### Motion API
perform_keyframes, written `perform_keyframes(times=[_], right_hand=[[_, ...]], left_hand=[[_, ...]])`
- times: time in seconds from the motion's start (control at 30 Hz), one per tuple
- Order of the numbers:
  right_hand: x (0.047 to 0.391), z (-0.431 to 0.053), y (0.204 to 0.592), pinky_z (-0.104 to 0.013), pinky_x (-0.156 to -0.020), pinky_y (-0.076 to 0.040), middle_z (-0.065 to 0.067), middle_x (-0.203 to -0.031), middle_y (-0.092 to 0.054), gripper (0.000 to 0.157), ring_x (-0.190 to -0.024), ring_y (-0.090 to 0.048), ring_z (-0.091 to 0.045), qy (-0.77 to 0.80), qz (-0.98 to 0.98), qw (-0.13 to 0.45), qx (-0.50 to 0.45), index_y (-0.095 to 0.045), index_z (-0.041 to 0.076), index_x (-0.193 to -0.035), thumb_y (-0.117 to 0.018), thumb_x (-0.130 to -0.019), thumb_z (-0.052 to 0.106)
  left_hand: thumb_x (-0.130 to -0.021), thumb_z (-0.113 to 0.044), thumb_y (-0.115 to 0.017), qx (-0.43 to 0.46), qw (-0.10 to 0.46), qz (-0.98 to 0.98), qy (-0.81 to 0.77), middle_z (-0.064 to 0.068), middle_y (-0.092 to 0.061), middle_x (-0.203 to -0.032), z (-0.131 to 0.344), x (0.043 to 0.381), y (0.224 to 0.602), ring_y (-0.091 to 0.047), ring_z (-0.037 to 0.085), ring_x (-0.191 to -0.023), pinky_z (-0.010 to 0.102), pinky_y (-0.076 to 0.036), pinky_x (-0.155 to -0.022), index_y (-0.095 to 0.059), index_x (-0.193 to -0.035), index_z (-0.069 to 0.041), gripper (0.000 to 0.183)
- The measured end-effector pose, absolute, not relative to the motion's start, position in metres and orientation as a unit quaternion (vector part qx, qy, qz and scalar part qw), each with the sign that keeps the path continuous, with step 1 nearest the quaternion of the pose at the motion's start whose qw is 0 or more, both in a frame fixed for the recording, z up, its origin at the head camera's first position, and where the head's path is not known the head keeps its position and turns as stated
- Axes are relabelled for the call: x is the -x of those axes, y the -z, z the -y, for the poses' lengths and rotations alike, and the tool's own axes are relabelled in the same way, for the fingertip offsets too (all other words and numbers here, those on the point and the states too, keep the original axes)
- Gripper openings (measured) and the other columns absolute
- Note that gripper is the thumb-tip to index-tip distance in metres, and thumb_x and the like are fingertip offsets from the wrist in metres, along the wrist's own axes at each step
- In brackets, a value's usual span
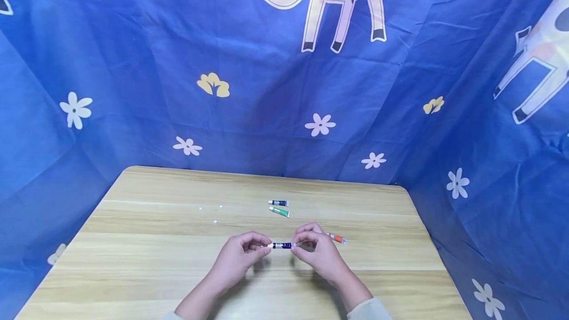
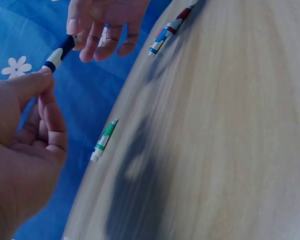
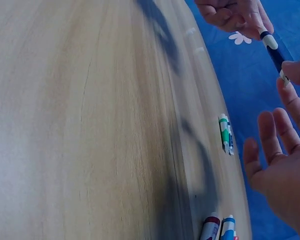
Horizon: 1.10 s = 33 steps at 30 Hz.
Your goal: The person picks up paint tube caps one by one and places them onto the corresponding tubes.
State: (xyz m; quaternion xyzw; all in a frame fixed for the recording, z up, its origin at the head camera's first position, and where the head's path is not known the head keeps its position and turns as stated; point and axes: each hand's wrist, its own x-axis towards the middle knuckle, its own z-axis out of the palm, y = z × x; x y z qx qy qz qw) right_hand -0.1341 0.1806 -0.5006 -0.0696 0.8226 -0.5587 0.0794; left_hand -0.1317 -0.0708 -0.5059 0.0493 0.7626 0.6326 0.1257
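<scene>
A small dark blue paint tube [image 1: 282,246] with a white cap is held level above the table between both hands. My left hand [image 1: 235,259] pinches its cap end between thumb and forefinger. At the flat tail end, thumb and forefinger of my right hand [image 1: 323,256] pinch the tube, with the other fingers spread apart in the right wrist view. Beyond the hands lie a green tube [image 1: 279,212] and another dark tube [image 1: 278,203], side by side. An orange-red tube [image 1: 338,238] lies just past the right hand, partly hidden by it.
Three small white bits [image 1: 215,221] lie on the wooden table [image 1: 146,256], left of the tubes. Near the right hand, the right wrist view also shows a dark red tube [image 3: 210,228] and a blue tube [image 3: 228,227]. Blue patterned cloth [image 1: 262,127] hangs around the table.
</scene>
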Motion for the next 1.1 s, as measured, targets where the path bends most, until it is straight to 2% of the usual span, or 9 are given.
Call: perform_keyframes(times=[0.17, 0.27, 0.43, 0.5, 0.73, 0.97, 1.03, 1.1], right_hand=[[0.134, -0.178, 0.5, -0.019, -0.096, -0.056, -0.016, -0.132, -0.061, 0.014, -0.109, -0.065, -0.013, 0.576, -0.807, 0.114, 0.066, -0.078, 0.002, -0.104, -0.084, -0.092, 0.006], [0.136, -0.175, 0.501, -0.019, -0.092, -0.056, -0.016, -0.133, -0.061, 0.015, -0.106, -0.066, -0.014, 0.572, -0.807, 0.124, 0.073, -0.078, 0.002, -0.104, -0.084, -0.091, 0.006], [0.147, -0.172, 0.505, -0.02, -0.09, -0.057, -0.01, -0.129, -0.061, 0.013, -0.104, -0.067, -0.012, 0.523, -0.841, 0.101, 0.092, -0.079, 0.009, -0.101, -0.087, -0.091, 0.011], [0.155, -0.172, 0.505, -0.021, -0.09, -0.058, -0.009, -0.127, -0.06, 0.012, -0.103, -0.068, -0.011, 0.497, -0.857, 0.09, 0.101, -0.079, 0.01, -0.1, -0.087, -0.091, 0.012], [0.19, -0.174, 0.512, -0.022, -0.089, -0.059, -0.005, -0.122, -0.059, 0.01, -0.102, -0.065, -0.012, 0.431, -0.894, 0.062, 0.108, -0.079, 0.014, -0.099, -0.086, -0.093, 0.016], [0.214, -0.181, 0.529, -0.025, -0.092, -0.057, -0.005, -0.116, -0.061, 0.011, -0.101, -0.062, -0.013, 0.418, -0.903, 0.059, 0.074, -0.081, 0.014, -0.098, -0.088, -0.091, 0.017], [0.218, -0.182, 0.533, -0.025, -0.092, -0.055, -0.004, -0.114, -0.061, 0.01, -0.1, -0.061, -0.014, 0.411, -0.907, 0.059, 0.075, -0.081, 0.015, -0.097, -0.088, -0.09, 0.017], [0.221, -0.18, 0.535, -0.028, -0.091, -0.054, -0.004, -0.113, -0.06, 0.01, -0.099, -0.059, -0.015, 0.404, -0.909, 0.062, 0.079, -0.081, 0.017, -0.097, -0.088, -0.09, 0.018]], left_hand=[[-0.093, -0.018, -0.085, -0.054, 0.116, -0.774, -0.62, 0.001, -0.079, -0.095, 0.074, 0.131, 0.507, -0.062, 0.007, -0.073, 0.021, -0.052, -0.066, -0.081, -0.104, -0.014, 0.013], [-0.093, -0.014, -0.085, -0.058, 0.107, -0.78, -0.614, 0.003, -0.078, -0.095, 0.077, 0.13, 0.506, -0.064, 0.006, -0.075, 0.02, -0.055, -0.068, -0.079, -0.109, -0.012, 0.017], [-0.093, -0.009, -0.082, -0.039, 0.091, -0.789, -0.607, 0.009, -0.075, -0.119, 0.091, 0.122, 0.503, -0.068, 0.004, -0.087, 0.02, -0.06, -0.077, -0.069, -0.129, -0.009, 0.038], [-0.095, -0.009, -0.08, -0.021, 0.087, -0.793, -0.602, 0.01, -0.072, -0.128, 0.101, 0.119, 0.504, -0.068, 0.006, -0.092, 0.02, -0.06, -0.079, -0.066, -0.134, -0.009, 0.041], [-0.1, -0.016, -0.077, 0.029, 0.087, -0.829, -0.552, 0.007, -0.07, -0.136, 0.142, 0.109, 0.514, -0.069, 0.011, -0.109, 0.018, -0.056, -0.087, -0.062, -0.139, -0.013, 0.042], [-0.097, -0.016, -0.08, 0.061, 0.094, -0.819, -0.562, 0.014, -0.067, -0.143, 0.169, 0.104, 0.525, -0.068, 0.02, -0.12, 0.014, -0.056, -0.092, -0.057, -0.144, -0.006, 0.054], [-0.097, -0.018, -0.081, 0.063, 0.091, -0.827, -0.551, 0.015, -0.067, -0.145, 0.175, 0.105, 0.527, -0.067, 0.024, -0.125, 0.024, -0.058, -0.104, -0.055, -0.146, -0.005, 0.057], [-0.096, -0.022, -0.082, 0.063, 0.085, -0.842, -0.529, 0.017, -0.065, -0.147, 0.181, 0.108, 0.528, -0.065, 0.032, -0.132, 0.038, -0.055, -0.116, -0.053, -0.148, -0.004, 0.062]])
